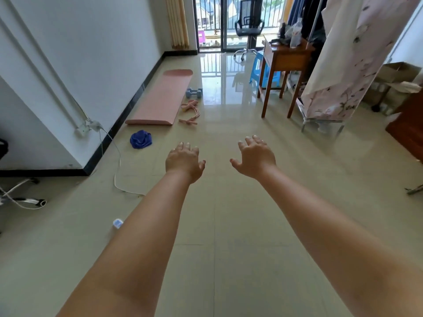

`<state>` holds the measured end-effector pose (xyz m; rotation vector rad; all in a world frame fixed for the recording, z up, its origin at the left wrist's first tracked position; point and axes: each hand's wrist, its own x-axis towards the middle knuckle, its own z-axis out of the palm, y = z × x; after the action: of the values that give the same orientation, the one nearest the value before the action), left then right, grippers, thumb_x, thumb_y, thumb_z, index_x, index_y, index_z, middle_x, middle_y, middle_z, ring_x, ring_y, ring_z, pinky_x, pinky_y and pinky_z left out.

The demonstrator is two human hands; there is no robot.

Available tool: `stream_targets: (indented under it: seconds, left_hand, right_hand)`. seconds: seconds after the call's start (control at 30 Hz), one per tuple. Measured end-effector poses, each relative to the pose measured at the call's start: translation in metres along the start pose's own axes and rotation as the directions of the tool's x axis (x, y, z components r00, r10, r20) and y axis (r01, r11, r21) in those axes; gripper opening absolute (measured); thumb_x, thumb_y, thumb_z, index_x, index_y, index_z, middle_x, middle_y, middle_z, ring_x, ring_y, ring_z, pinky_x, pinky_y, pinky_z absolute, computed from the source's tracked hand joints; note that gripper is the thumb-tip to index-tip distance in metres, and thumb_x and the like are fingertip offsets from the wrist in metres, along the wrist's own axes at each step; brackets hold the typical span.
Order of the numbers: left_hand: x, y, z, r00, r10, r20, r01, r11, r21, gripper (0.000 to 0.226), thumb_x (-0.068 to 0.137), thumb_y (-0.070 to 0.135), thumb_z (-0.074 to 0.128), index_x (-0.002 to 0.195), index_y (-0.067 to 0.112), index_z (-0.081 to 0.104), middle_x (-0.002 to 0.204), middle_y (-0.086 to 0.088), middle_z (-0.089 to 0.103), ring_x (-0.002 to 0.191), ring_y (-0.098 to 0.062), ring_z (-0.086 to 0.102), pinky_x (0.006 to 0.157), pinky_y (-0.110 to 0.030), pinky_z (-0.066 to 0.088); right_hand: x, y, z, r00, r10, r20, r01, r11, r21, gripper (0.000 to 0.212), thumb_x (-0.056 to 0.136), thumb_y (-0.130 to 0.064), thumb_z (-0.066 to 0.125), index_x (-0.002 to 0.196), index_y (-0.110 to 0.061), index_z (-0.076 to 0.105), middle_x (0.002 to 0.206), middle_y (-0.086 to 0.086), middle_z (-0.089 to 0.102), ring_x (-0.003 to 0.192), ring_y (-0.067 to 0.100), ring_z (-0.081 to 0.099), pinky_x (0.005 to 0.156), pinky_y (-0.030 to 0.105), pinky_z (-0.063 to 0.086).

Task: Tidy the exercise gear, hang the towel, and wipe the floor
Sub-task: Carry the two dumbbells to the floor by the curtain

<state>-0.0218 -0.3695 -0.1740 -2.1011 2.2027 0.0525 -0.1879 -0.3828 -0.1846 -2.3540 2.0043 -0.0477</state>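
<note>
One pink mat [163,98] lengthwise along wall [91,53]

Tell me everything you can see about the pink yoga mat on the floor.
The pink yoga mat lies unrolled and flat on the tiled floor, running along the wall's dark baseboard. It looks like soft foam, plain and unpatterned. The far end has rounded corners; the near end curls up slightly into a ridge. Nothing rests on it. The blue dumbbells and the pink jump rope lie just beside its right edge, and the crumpled blue towel sits nearer, apart from it.
</note>
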Motion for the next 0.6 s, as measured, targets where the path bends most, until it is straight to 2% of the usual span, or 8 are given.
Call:
stream_targets:
  seconds: [0.13, 0.33, 0.5, 0.6]
  left_hand:
    - [0.104, -0.009, 0.006, 0.999, -0.022, 0.047, 0.022, 1.000, 0.002, 0.055, 0.100, 0.039, 0.030, 0.147, 0.011, 0.021, 0.157, -0.012, 0.015, 0.146, -0.025, 0.010, 0.117, -0.036, 0.016]
    - [0.298, -0.040, 0.013, 0.997, -0.060, 0.040, 0.061, 0.998, -0.030, 0.056, 0.100, 0.039, 0.030, 0.147, 0.010, 0.021, 0.157, -0.012, 0.016, 0.146, -0.025, 0.012, 0.117, -0.036, 0.016]
    - [0.474, -0.064, 0.013, 0.995, -0.042, 0.090, 0.047, 0.997, -0.057, 0.054, 0.100, 0.038, 0.030, 0.145, 0.009, 0.025, 0.155, -0.013, 0.019, 0.145, -0.026, 0.014, 0.117, -0.035, 0.017]
    - [0.566, -0.073, 0.010, 0.992, -0.032, 0.119, 0.039, 0.998, -0.056, 0.055, 0.099, 0.038, 0.030, 0.146, 0.009, 0.023, 0.156, -0.014, 0.016, 0.145, -0.026, 0.012, 0.117, -0.036, 0.014]
  right_hand:
    - [0.105, 0.016, 0.019, 0.996, 0.004, 0.093, -0.005, 1.000, 0.013, 0.064, 0.093, -0.045, 0.042, 0.143, -0.007, 0.029, 0.153, 0.015, 0.024, 0.144, 0.029, 0.017, 0.117, 0.036, 0.015]
    - [0.302, 0.027, 0.038, 0.994, -0.027, 0.104, 0.026, 1.000, 0.011, 0.064, 0.093, -0.045, 0.043, 0.143, -0.007, 0.030, 0.153, 0.014, 0.025, 0.144, 0.029, 0.017, 0.117, 0.036, 0.016]
    - [0.474, 0.038, 0.049, 0.987, 0.034, 0.158, -0.040, 0.998, 0.039, 0.063, 0.093, -0.044, 0.043, 0.142, -0.007, 0.031, 0.153, 0.013, 0.026, 0.144, 0.028, 0.016, 0.118, 0.035, 0.015]
    - [0.566, 0.046, 0.054, 0.979, 0.032, 0.202, -0.041, 0.998, 0.041, 0.063, 0.094, -0.045, 0.041, 0.145, -0.009, 0.027, 0.155, 0.012, 0.020, 0.145, 0.028, 0.012, 0.118, 0.036, 0.012]
